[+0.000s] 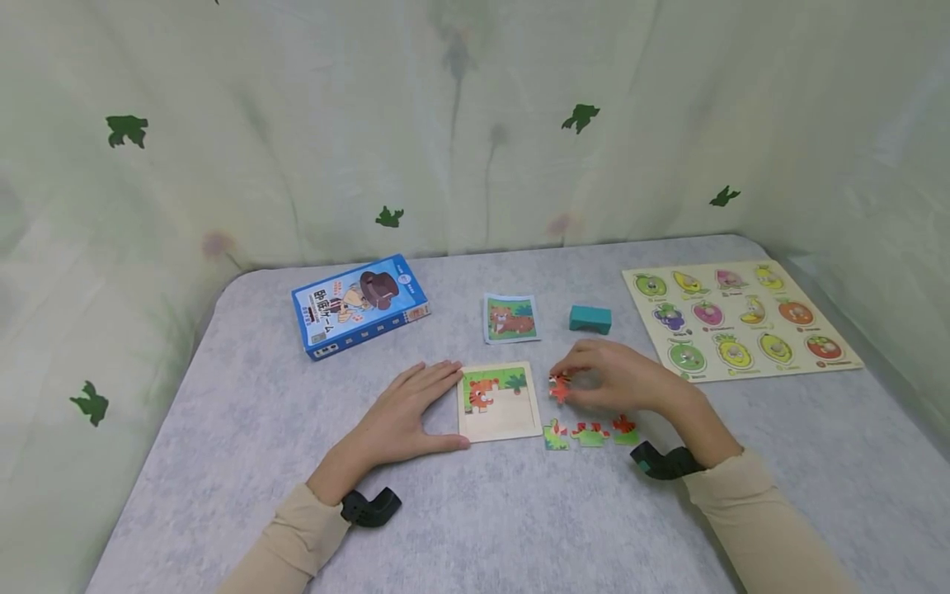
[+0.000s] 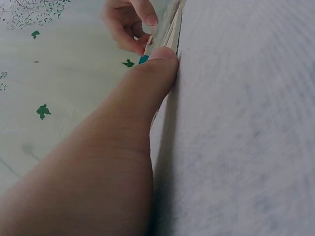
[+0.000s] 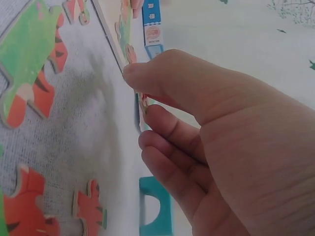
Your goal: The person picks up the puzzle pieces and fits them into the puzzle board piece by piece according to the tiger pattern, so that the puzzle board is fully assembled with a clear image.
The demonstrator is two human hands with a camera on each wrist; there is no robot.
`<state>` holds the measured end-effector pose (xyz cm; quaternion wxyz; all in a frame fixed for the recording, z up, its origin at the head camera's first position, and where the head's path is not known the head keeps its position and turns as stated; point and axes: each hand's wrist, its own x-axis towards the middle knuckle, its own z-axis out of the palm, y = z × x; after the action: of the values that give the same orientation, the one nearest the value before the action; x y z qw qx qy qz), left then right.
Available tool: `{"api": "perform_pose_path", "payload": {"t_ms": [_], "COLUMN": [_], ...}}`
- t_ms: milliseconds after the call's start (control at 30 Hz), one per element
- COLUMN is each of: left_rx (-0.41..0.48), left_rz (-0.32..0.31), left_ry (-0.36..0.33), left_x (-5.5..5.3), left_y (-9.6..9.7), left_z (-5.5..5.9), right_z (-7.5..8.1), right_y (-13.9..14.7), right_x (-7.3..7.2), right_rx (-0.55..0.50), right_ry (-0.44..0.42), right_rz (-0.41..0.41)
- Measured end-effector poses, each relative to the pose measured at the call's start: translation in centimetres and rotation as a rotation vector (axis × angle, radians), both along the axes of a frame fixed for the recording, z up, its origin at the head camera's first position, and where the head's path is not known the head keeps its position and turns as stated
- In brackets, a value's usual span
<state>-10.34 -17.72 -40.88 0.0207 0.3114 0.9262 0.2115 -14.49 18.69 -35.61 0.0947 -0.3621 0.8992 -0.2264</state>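
Observation:
A square wooden puzzle tray (image 1: 499, 426) lies in the middle of the table, with tiger pieces (image 1: 482, 394) fitted along its top and left. My left hand (image 1: 411, 412) rests at the tray's left side, fingertips at the upper corner and thumb at the lower one. Just right of the tray, my right hand (image 1: 623, 375) pinches an orange striped puzzle piece (image 1: 560, 388) between thumb and fingers; in the right wrist view the thumb mostly hides it. Below that hand lie loose pieces: a green and white one (image 1: 555, 436), a wide one (image 1: 590, 435) and an orange-green one (image 1: 626, 429).
Behind the tray lies a tiger picture card (image 1: 511, 318), with a teal block (image 1: 590, 318) to its right. A blue game box (image 1: 359, 305) sits back left. The fruit puzzle board (image 1: 742, 320) covers the back right. Another orange piece (image 3: 88, 209) lies under the right hand.

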Motion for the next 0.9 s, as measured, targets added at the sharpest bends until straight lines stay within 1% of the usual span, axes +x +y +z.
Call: {"api": "perform_pose_path", "payload": {"t_ms": [267, 600, 900], "left_rx": [0.002, 0.000, -0.001], "left_rz": [-0.002, -0.001, 0.001], "left_ry": [-0.001, 0.002, 0.000], "left_x": [0.1, 0.0, 0.1], "left_y": [0.1, 0.2, 0.0], "left_z": [0.1, 0.2, 0.2], "right_z": [0.2, 0.9, 0.4], "right_y": [-0.7, -1.8, -3.0], "right_x": [-0.1, -0.1, -0.4], "right_rx": [-0.010, -0.032, -0.029], "right_ry": [0.012, 0.013, 0.023], "right_rz": [0.023, 0.057, 0.096]}}
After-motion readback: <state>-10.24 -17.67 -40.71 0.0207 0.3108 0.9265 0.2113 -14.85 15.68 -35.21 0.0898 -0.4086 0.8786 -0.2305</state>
